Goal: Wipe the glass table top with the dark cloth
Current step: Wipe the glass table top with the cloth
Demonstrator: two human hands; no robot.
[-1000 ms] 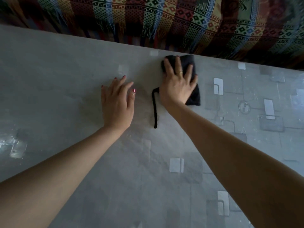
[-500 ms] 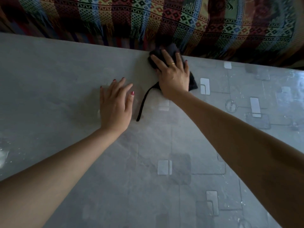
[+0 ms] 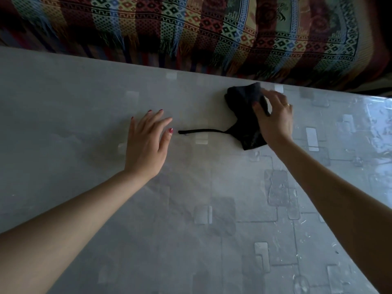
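Since half a second ago the right hand (image 3: 275,119) has carried the dark cloth (image 3: 246,115) away from the left hand (image 3: 146,143), and the cloth's thin strap (image 3: 201,131), which then slanted down toward the person, now lies stretched out almost level across the glass table top (image 3: 212,209).

Nearest the camera, both bare forearms reach forward over the grey glass, through which pale rectangles and outlined squares show. The left forearm comes in from the lower left; its hand lies palm down and flat on the glass, fingers straight and slightly spread, gripping nothing, with red polish on the nails. The free end of the strap stops just beside the left thumb, not plainly touching it.

Farther out, the right forearm comes in from the lower right. That hand is raised at the wrist and turned on its side, thumb and fingers curled round the bunched cloth and pinching it; a ring (image 3: 288,105) sits on one finger. The fingertips are blurred. Part of the cloth bulges up past the fingers toward the table's far edge, and the rest trails on the glass below the thumb.

Beyond the far edge hangs a striped, patterned woven throw (image 3: 212,28) with fringe.
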